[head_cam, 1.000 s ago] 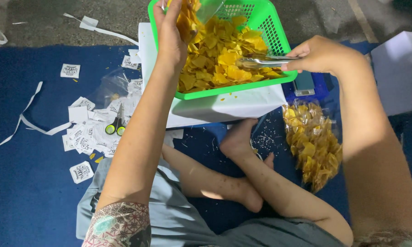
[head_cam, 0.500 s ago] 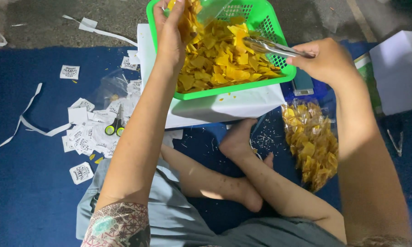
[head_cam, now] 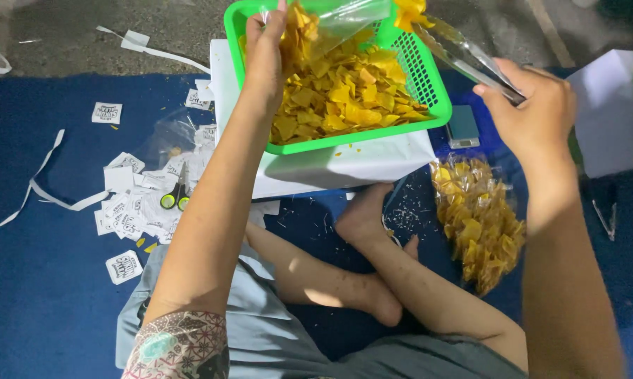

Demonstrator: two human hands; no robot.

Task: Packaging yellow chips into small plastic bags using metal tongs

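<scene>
Raised since half a second ago, the metal tongs (head_cam: 464, 52) now carry a yellow chip (head_cam: 409, 10) up to the mouth of the clear plastic bag (head_cam: 334, 21). The right hand (head_cam: 530, 116) is clenched tight around the tongs' handles. Left hand (head_cam: 266, 52) fingers pinch the bag's edge, holding it over the green basket (head_cam: 414, 77) of chips at twelve o'clock. A filled bag (head_cam: 479, 221) lies at three o'clock, scissors (head_cam: 177, 193) at nine.

Warm light from upper right — glare on clear bag (head_cam: 344, 17); mat dim, edges soft, slight motion blur.
</scene>
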